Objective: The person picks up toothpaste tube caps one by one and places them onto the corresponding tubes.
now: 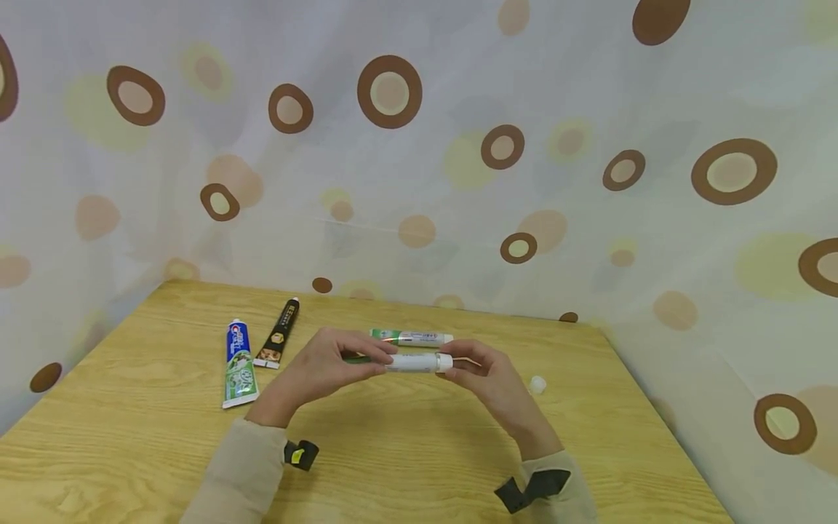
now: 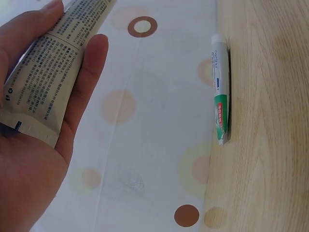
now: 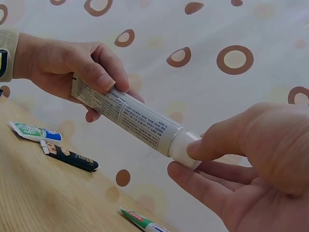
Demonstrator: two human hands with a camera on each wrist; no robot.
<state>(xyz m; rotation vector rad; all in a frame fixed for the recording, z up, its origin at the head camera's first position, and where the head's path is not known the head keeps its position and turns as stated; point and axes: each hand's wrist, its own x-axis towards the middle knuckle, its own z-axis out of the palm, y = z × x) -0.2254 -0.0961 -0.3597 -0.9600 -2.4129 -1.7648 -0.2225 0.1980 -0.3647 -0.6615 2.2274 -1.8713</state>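
Note:
A white toothpaste tube (image 3: 137,118) with dark printed text is held up above the table between both hands. My left hand (image 1: 327,366) grips its flat crimped end, thumb on one side and fingers on the other. At the opposite end, my right hand (image 1: 487,378) pinches the white cap (image 3: 183,150) between thumb and fingertips. The cap sits on the tube's end. Behind the held tube, a green and white toothpaste tube (image 1: 419,338) lies on the table.
On the left of the wooden table (image 1: 393,466) lie a blue and green toothpaste tube (image 1: 240,367) and a black toothpaste tube (image 1: 280,333). A small white cap (image 1: 537,384) rests to the right of my right hand. A patterned cloth (image 1: 419,182) hangs behind.

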